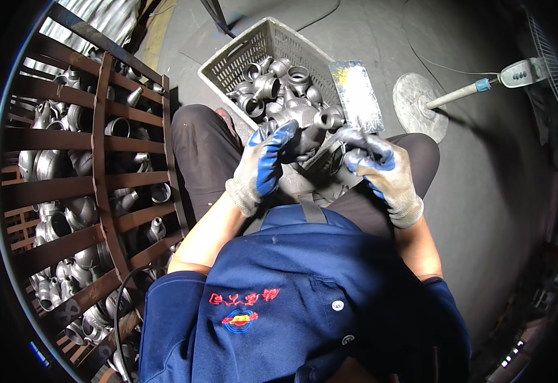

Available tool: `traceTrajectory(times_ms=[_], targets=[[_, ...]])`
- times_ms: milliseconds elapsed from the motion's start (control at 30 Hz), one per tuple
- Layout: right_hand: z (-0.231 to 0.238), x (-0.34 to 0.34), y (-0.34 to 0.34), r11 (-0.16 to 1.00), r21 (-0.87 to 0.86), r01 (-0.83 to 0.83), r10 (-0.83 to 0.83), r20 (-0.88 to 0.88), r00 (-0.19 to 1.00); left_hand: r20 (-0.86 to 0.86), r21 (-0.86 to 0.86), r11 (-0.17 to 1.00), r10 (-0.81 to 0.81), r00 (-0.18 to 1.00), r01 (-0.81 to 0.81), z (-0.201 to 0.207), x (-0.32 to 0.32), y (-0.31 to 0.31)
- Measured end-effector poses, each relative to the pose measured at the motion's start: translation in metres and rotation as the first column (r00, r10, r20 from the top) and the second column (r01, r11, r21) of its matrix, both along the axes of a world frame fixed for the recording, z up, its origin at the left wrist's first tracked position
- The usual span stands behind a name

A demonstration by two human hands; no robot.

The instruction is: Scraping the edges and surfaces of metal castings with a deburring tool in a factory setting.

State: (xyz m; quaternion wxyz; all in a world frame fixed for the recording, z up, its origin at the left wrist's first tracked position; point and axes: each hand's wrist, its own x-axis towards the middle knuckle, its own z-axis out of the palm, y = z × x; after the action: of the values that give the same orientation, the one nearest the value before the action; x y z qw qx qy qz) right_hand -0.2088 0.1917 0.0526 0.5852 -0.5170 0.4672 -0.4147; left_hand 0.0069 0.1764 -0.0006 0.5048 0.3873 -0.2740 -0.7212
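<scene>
Both my hands wear pale knit gloves with blue coated palms and fingers, blackened in places. My left hand [259, 165] is closed on the left side of a dark grey metal casting [311, 139], a hollow pipe-like fitting with a round open neck tilted up and to the right. It is held above my lap, in front of the crate. Just right of the casting, my right hand [386, 177] has its fingers curled together. What they grip, if anything, is lost among dark grey shapes at the fingertips.
Beyond my hands stands a grey plastic crate [314, 50] heaped with similar castings [267, 85]. A shiny metal plate [357, 96] leans at its right. A brown slatted metal cage [55, 185] full of castings is at my left. A fan [515, 75] with a round base [413, 105] stands right.
</scene>
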Motion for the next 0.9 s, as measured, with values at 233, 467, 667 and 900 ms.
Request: traceTrajectory(times_ms=[233, 467, 667, 900], targets=[[-0.009, 0.021, -0.004, 0.940, -0.340, 0.018, -0.112, -0.257, 0.960, 0.184, 0.033, 0.993, -0.116, 0.976, 0.112, 0.002, -0.009, -0.001], [-0.012, 0.023, -0.008, 0.929, -0.370, 0.015, -0.123, -0.269, 0.955, 0.146, -0.052, 0.985, -0.156, 0.977, 0.165, 0.007, -0.012, 0.006], [-0.012, 0.024, -0.005, 0.843, -0.536, -0.049, -0.190, -0.382, 0.904, 0.225, -0.050, 0.976, -0.197, 0.954, 0.214, 0.006, -0.007, 0.006], [-0.016, 0.018, -0.009, 0.864, -0.502, 0.024, -0.258, -0.401, 0.879, 0.235, -0.153, 0.974, -0.130, 0.963, 0.169, 0.004, -0.017, 0.006]])
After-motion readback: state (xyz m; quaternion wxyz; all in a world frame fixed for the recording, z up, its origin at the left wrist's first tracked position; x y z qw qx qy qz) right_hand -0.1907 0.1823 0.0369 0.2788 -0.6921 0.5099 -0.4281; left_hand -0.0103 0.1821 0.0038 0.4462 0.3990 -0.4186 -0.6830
